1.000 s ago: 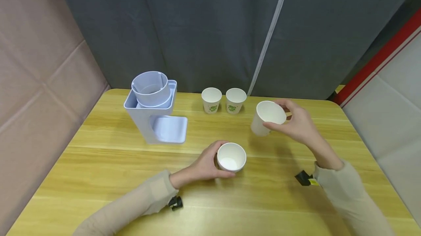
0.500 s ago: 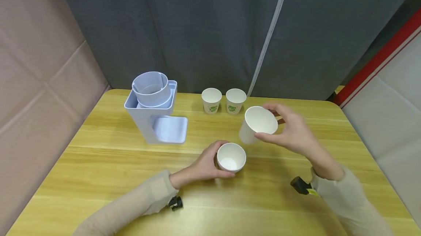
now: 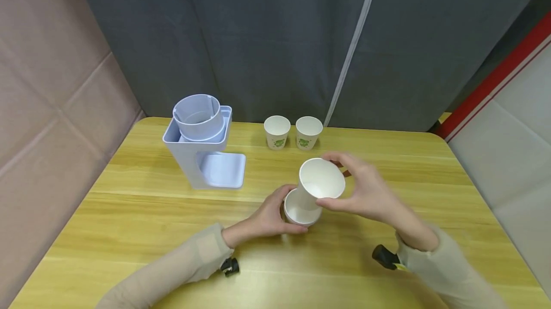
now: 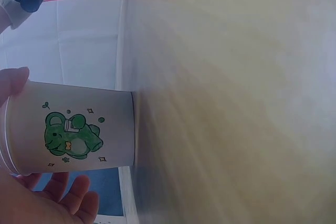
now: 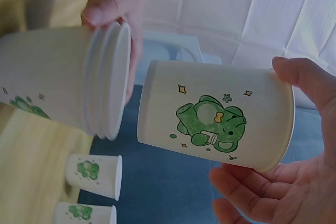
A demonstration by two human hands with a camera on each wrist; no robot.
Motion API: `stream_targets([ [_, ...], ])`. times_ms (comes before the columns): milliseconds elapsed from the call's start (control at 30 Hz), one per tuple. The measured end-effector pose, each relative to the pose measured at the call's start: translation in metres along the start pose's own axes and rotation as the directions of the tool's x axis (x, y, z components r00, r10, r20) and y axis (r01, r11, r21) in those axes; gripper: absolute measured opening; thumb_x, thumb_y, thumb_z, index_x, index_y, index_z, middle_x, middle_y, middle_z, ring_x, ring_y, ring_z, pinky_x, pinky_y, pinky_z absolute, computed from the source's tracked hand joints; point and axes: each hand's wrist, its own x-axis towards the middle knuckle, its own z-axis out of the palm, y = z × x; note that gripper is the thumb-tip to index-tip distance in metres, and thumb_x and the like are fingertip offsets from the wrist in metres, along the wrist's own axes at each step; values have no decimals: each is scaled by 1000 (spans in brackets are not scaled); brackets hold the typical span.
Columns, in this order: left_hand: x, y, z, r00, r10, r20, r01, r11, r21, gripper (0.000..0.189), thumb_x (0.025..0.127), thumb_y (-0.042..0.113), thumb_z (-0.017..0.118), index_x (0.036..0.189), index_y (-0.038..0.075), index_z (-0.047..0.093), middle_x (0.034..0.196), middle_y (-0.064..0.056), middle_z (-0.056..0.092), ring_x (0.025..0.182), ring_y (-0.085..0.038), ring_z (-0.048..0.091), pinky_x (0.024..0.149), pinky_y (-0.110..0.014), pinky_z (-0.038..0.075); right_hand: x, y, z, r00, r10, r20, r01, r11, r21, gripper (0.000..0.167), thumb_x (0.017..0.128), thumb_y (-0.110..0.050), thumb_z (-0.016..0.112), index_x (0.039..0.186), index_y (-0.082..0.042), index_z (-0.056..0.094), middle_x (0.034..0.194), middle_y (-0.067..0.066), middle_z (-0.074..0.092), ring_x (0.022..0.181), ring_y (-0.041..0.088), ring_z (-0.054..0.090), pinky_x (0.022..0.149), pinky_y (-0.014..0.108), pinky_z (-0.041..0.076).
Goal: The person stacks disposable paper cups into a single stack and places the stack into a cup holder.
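Note:
My left hand [image 3: 268,214] curls round a stack of white paper cups [image 3: 294,209], which stands upright on the table. Three closely nested rims show on that stack [image 5: 107,80] in the right wrist view. A green bear is printed on the stack's outer cup [image 4: 113,129] in the left wrist view. My right hand [image 3: 366,192] grips another white paper cup [image 3: 322,180] near its rim, thumb on one side and fingers on the other. This cup [image 5: 210,114] is tilted, its base right at the stack's mouth and apart from it.
Two paper cups [image 3: 277,131] [image 3: 308,132] stand side by side at the table's back edge. At the left is a pale blue stand [image 3: 185,156] with a round container [image 3: 198,115] in its top. A dark curtain [image 3: 258,36] hangs behind the table [image 3: 150,232].
My right hand has carried its paper cup left and toward me, from beyond the stack to over its mouth. The left hand and the stack have stayed in place.

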Motion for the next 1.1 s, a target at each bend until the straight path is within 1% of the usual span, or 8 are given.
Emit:
stream_targets([
  [100,0,0,0,1000,10,-4,-10,1000,5,79,63,17,86,129,5,44,120,-7,55,105,-19,53,90,-33,44,-2,-1,6,1000,0,19,0,1000,16,71,60,-23,88,120,-4,55,113,2,61,94,11,54,72,32,50],
  [300,-1,-1,0,999,47,-7,-47,999,15,84,63,18,86,133,4,42,124,-10,54,110,-22,51,94,-37,42,-5,-2,17,999,9,52,-10,1000,22,72,60,-27,87,120,-4,55,114,2,60,95,13,54,74,33,50],
  [500,-1,-3,0,997,75,-3,-75,997,-35,87,63,13,86,135,3,40,128,-10,52,115,-22,49,100,-39,39,-9,1,29,997,20,71,-21,1000,5,75,60,-31,87,122,-4,54,116,5,58,99,19,57,79,39,51],
  [567,0,-4,0,997,71,0,-71,996,-53,86,63,12,86,135,4,40,129,-10,51,117,-21,48,101,-39,37,-11,4,33,997,16,70,-15,1000,-13,76,60,-32,87,122,-3,53,116,6,58,101,20,57,81,41,50],
  [667,0,-5,1,998,62,2,-62,997,-56,83,64,13,85,134,4,41,128,-9,52,117,-21,48,101,-40,37,-15,9,41,997,6,72,-4,999,-37,77,60,-34,87,121,-2,53,117,7,58,102,22,57,82,40,50],
  [767,-1,-4,1,999,46,1,-46,997,-54,81,64,14,85,133,4,43,127,-8,52,116,-21,49,101,-40,38,-18,13,48,996,17,84,-14,999,-40,78,60,-36,87,121,-2,53,116,7,57,102,22,58,82,40,51],
  [933,-1,-4,1,999,42,-4,-42,998,-55,82,63,14,85,132,4,43,126,-9,53,114,-22,50,100,-41,38,-21,14,53,995,41,91,-38,999,-33,79,61,-36,87,122,-1,52,118,9,57,103,23,57,82,41,51],
  [1100,-1,-6,1,997,73,-14,-73,997,-38,82,63,17,85,131,1,42,124,-11,53,112,-23,51,98,-42,40,-22,16,58,995,46,85,-43,998,-39,77,62,-37,86,121,0,53,117,11,57,103,25,57,80,43,51],
])
